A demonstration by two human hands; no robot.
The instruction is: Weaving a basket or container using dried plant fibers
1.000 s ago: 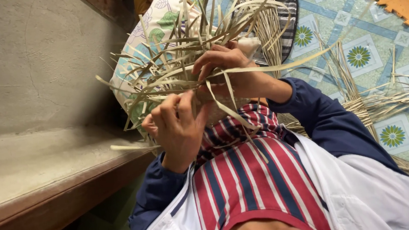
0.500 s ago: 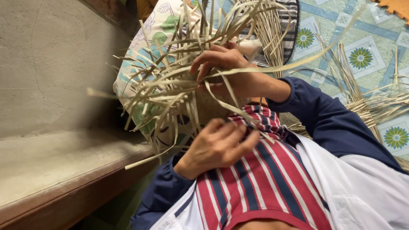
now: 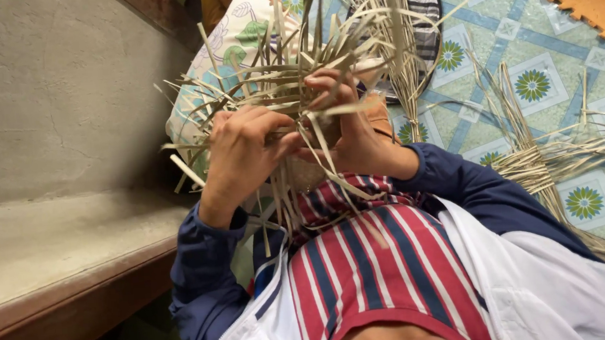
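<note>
I wear a shirt [image 3: 375,272] striped lengthwise in red, navy and thin white lines, with a plain red band at the neck. Over it sits a jacket with a white body [image 3: 541,281] and long navy sleeves [image 3: 484,192], navy piping along its front edge. My hands are bare, cuffs ending at the wrists.

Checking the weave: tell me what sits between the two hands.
Head view: between left hand and right hand sits the tangle of dry straw strips, which both grasp.
</note>
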